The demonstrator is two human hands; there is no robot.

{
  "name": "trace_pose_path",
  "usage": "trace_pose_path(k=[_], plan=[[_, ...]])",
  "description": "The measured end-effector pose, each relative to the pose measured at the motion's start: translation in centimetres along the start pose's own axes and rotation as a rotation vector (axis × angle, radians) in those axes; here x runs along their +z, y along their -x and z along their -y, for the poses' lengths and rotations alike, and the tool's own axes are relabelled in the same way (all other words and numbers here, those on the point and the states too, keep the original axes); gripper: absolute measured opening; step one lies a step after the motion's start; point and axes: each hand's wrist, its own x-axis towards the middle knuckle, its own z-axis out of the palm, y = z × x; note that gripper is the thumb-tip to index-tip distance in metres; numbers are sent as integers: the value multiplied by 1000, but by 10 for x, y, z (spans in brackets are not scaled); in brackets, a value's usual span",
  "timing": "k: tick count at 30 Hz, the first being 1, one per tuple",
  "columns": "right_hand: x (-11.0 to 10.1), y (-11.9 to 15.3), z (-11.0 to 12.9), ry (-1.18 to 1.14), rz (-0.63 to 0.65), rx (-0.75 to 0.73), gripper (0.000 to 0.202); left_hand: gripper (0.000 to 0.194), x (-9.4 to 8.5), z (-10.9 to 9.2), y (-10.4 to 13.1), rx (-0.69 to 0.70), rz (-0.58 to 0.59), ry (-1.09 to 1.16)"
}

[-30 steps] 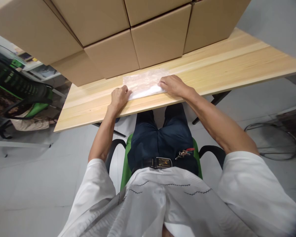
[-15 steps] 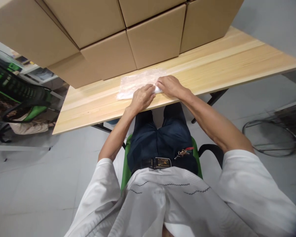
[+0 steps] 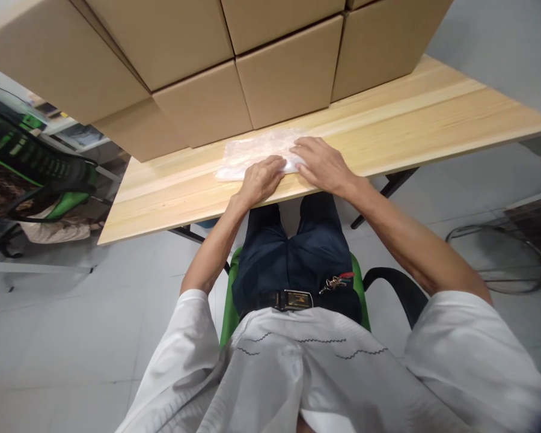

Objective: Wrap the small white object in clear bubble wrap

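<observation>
A flat, wrinkled piece of clear plastic packaging (image 3: 243, 155) lies on the wooden table close to its front edge; whether it is a bag or a sheet I cannot tell. Its near right part looks whiter and bunched between the hands. My left hand (image 3: 262, 179) presses on the near edge, fingers together and curled over the plastic, so its grip is partly hidden. At the right end, my right hand (image 3: 323, 163) lies over the plastic with thumb and fingers spread apart, fingertips touching it.
Large brown cardboard boxes (image 3: 291, 69) are stacked along the back of the wooden table (image 3: 397, 129). My legs reach under its front edge. A black and green chair (image 3: 49, 180) stands at the left. Coiled cable or hoop (image 3: 496, 288) lies on the floor at the right.
My right hand has shifted slightly right and its thumb and fingers have spread from a pinch. My left hand stays on the plastic in nearly the same place.
</observation>
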Motion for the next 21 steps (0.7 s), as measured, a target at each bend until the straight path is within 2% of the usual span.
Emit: trace_pose_path(k=[3,8,11,17,21], plan=[[7,2,8,-14,100,-91,67,46,-1,0,1,19,-4,29],[15,-10,3,66,132,-36,47,44,4,4,2,-29,-6,-39],[16,-16,-4,95,151,-37,41,49,5,10,4,-74,2,-77],[16,-19,-8,101,145,-2,50,55,-1,22,10,-143,-20,-111],[14,-21,-10,49,135,67,53,55,-11,24,11,-142,1,-82]])
